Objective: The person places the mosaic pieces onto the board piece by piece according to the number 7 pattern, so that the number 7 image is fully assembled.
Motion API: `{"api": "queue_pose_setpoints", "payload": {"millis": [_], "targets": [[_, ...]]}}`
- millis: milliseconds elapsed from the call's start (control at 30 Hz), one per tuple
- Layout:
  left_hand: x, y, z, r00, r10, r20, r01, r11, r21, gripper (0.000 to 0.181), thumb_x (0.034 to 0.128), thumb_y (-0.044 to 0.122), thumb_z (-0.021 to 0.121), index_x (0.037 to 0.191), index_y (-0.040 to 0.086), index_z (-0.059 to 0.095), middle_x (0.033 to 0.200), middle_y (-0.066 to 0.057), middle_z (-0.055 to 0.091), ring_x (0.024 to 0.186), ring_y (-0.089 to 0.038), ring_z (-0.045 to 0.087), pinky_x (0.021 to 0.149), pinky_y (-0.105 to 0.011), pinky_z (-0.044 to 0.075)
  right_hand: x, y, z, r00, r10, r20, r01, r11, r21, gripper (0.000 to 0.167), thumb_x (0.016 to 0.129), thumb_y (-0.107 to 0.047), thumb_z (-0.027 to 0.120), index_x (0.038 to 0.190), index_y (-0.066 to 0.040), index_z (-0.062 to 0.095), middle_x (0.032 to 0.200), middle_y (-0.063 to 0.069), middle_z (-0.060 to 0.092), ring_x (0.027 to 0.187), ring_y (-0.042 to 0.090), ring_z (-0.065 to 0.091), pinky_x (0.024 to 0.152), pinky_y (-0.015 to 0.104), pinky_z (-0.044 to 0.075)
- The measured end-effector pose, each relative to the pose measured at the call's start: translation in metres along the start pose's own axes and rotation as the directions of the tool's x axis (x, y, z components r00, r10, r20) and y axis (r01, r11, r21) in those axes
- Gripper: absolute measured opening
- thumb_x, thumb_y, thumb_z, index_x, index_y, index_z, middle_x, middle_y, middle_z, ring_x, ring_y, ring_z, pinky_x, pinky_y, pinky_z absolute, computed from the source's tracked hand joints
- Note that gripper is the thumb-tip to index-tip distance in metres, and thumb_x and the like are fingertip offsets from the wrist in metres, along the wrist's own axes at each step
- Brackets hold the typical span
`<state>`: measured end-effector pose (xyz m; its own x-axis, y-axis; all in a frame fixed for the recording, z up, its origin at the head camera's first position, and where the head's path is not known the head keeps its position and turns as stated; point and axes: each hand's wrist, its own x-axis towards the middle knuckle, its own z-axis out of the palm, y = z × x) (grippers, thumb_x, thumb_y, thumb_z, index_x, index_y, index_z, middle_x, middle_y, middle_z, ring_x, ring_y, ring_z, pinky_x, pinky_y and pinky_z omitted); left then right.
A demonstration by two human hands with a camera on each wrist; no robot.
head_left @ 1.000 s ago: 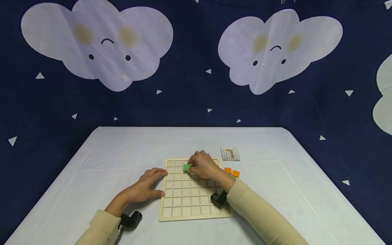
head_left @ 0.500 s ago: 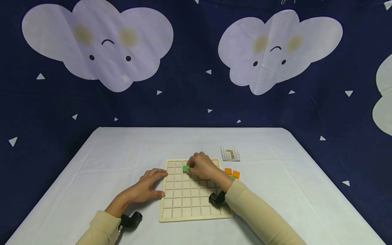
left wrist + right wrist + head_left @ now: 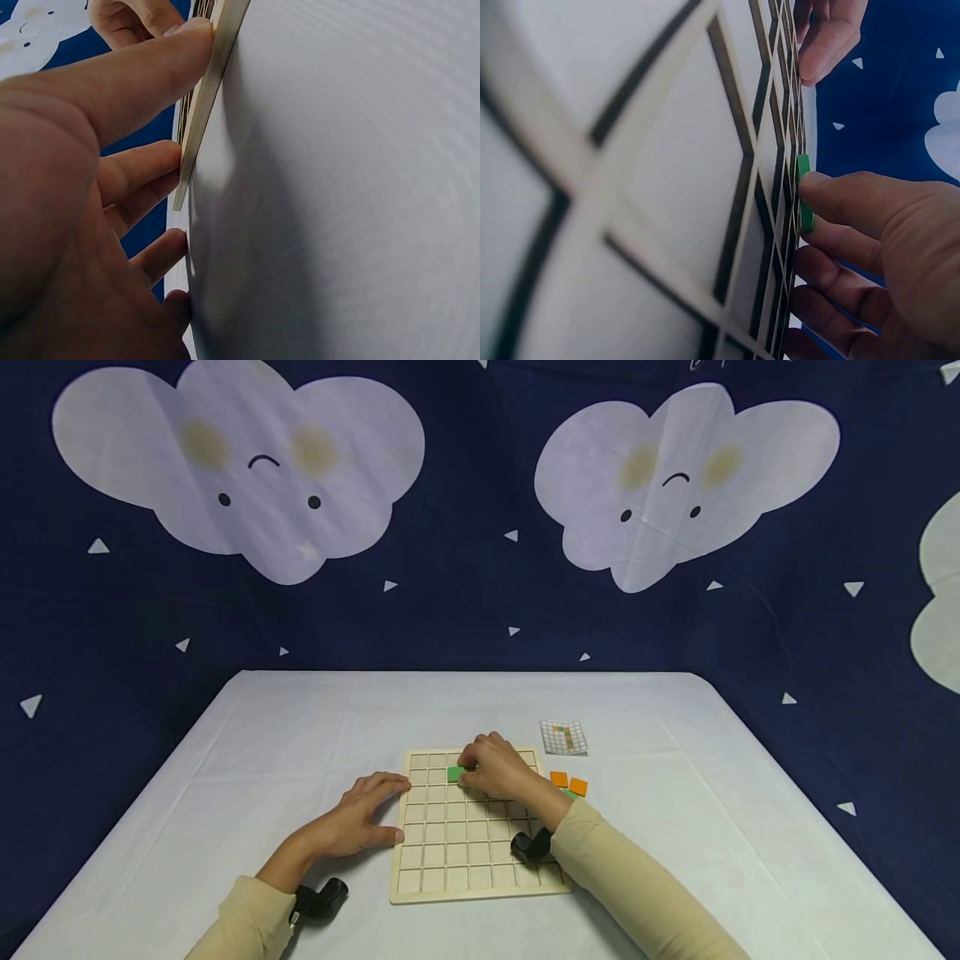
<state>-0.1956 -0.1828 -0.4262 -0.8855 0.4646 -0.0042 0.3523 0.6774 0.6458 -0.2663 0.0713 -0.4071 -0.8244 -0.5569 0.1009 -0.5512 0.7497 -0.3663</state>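
Note:
A wooden grid board (image 3: 435, 857) lies flat on the table. Against its left edge rests my left hand (image 3: 360, 820), fingers and thumb spread; in the left wrist view the thumb (image 3: 161, 64) touches the board's rim. My right hand (image 3: 498, 766) reaches over the upper part of the board and pinches a green square tile (image 3: 454, 774) between thumb and forefinger. In the right wrist view the green tile (image 3: 805, 193) stands slightly proud of the grid. The cells beneath my right hand and forearm are hidden.
Right of the board lie two orange tiles (image 3: 577, 787) and a partly hidden green tile (image 3: 572, 794). Behind them is a small printed pattern card (image 3: 564, 737). A white cloth (image 3: 712, 793) covers the table, with a dark blue cloud-print curtain (image 3: 480, 610) beyond.
My right hand and the green tile have shifted very slightly left, and the tile now looks lower and flatter on the board. My left hand keeps its place.

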Motion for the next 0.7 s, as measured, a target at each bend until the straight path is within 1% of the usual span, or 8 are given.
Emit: {"api": "queue_pose_setpoints", "payload": {"millis": [367, 567, 700], "targets": [[-0.0005, 0.0008, 0.0, 1.0, -0.004, -0.004, 0.004, 1.0, -0.008, 0.067, 0.0789, 0.031, 0.074, 0.136, 0.01, 0.046, 0.145, -0.01, 0.037, 0.134, -0.037, 0.028, 0.107, -0.065, 0.022, -0.0003, -0.0006, 0.0005, 1.0, -0.008, -0.004, 0.008, 0.999, -0.036, 0.02, 0.084, -0.026, 0.07, 0.1, -0.015, 0.073, 0.094, -0.001, 0.065, 0.085, 0.014, 0.049, 0.076, 0.03, 0.041], [-0.0004, 0.0001, -0.0001, 1.0, -0.003, -0.004, 0.003, 1.0, -0.01, 0.067, 0.079, 0.032, 0.074, 0.136, 0.01, 0.046, 0.145, -0.01, 0.037, 0.134, -0.037, 0.028, 0.107, -0.065, 0.022, -0.0005, -0.0015, 0.0006, 1.0, 0.013, 0.005, -0.013, 0.999, -0.042, 0.02, 0.085, -0.027, 0.07, 0.101, -0.016, 0.072, 0.094, -0.002, 0.063, 0.085, 0.013, 0.047, 0.077, 0.029, 0.04], [-0.0003, -0.0007, 0.0001, 1.0, -0.005, -0.002, 0.005, 1.0, -0.012, 0.067, 0.0789, 0.033, 0.074, 0.136, 0.011, 0.046, 0.146, -0.009, 0.037, 0.135, -0.037, 0.027, 0.107, -0.065, 0.022, -0.0012, -0.0022, 0.0001, 1.0, 0.02, 0.008, -0.02, 0.999, -0.037, 0.02, 0.085, -0.027, 0.07, 0.101, -0.016, 0.072, 0.094, -0.002, 0.061, 0.085, 0.014, 0.046, 0.077, 0.031, 0.039]]}}
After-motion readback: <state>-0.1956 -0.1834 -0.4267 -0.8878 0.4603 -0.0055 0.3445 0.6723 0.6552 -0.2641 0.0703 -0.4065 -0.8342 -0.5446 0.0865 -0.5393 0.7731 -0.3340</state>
